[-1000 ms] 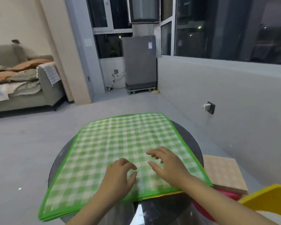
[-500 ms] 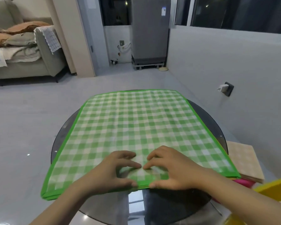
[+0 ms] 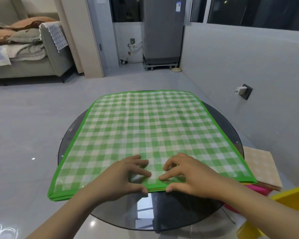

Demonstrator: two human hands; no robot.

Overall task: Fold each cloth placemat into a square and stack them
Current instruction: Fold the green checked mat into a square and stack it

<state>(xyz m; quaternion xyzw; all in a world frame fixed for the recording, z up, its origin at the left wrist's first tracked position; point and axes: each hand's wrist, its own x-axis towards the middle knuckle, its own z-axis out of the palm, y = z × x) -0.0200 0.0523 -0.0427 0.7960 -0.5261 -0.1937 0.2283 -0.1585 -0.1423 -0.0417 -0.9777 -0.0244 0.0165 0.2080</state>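
Note:
A green-and-white checked placemat (image 3: 150, 133) with a green border lies flat on top of a pile of placemats on the round dark glass table (image 3: 231, 121). Yellow and orange edges of lower mats show at the near edge. My left hand (image 3: 123, 178) and my right hand (image 3: 185, 176) rest side by side at the middle of the near edge. Each has its fingers on top of the checked mat and its thumb at the edge of the pile, pinching the hem.
A folded beige patterned mat (image 3: 261, 168) lies on a pink surface (image 3: 255, 190) to the right of the table. A yellow object (image 3: 293, 195) sits at the lower right. A grey wall with a plugged socket (image 3: 243, 91) stands to the right, a sofa (image 3: 29, 54) far left.
Both hands slid from the middle of the mat toward me to its near edge and curled onto the hem. The view tilted down.

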